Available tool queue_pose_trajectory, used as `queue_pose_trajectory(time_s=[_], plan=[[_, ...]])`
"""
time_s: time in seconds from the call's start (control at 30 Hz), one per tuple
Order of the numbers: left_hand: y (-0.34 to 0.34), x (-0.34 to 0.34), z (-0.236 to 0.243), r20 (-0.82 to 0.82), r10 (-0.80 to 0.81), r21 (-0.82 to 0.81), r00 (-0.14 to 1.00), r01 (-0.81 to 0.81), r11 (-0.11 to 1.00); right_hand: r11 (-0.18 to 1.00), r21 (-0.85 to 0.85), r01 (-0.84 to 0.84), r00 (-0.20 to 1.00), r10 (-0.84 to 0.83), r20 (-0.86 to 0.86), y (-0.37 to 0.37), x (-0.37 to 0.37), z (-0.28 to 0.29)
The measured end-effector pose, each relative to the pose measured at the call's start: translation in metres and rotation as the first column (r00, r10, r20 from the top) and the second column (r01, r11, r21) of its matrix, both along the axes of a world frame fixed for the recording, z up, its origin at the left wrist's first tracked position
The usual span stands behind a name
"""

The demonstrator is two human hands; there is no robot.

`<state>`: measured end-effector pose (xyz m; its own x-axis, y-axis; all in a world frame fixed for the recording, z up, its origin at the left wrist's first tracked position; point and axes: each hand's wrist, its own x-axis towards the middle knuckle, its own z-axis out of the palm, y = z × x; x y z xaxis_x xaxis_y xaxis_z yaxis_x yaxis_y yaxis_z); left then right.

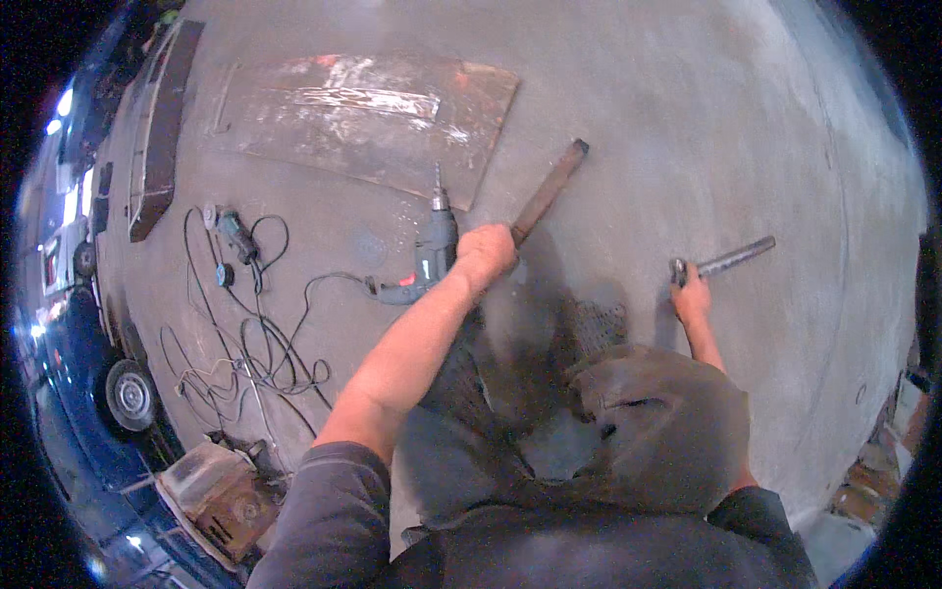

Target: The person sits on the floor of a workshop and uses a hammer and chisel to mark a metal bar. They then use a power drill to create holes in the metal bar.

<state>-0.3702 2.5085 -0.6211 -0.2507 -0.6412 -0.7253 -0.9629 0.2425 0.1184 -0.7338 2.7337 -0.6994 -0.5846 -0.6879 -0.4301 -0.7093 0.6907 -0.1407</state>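
My left hand (486,253) is closed around the near end of a flat, rusty brown bar (549,191) with a dark far tip, which slants away to the right. Lower and further right, my right hand (693,294) grips a silvery, ridged metal bar (736,257) by its thicker, shiny end; its exact kind is unclear. Just left of my left hand, a dark grey power drill (434,245) lies on the floor with a long bit fitted. My bent knees are between my two arms.
Ahead lies a worn metal sheet (373,123) with white smears. To the left are a green corded power tool (235,236), tangled cables (245,363), a long metal trough (162,137) and a dirty boxy machine (218,496). A blue vehicle (74,393) stands beyond them.
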Motion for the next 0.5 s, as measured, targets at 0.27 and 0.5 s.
queue_pose_trajectory(time_s=[0.27,0.5], plan=[[-0.019,0.051,0.026,-0.311,0.253,-0.296,0.916,-0.347,0.89,0.992,0.023,-0.122,0.988,0.123,-0.092,0.0,0.006,0.007],[-0.049,0.121,0.033,-0.245,0.439,-0.35,0.864,-0.501,0.791,0.81,0.412,-0.417,0.892,0.453,0.013,-0.087,0.028,0.061]])
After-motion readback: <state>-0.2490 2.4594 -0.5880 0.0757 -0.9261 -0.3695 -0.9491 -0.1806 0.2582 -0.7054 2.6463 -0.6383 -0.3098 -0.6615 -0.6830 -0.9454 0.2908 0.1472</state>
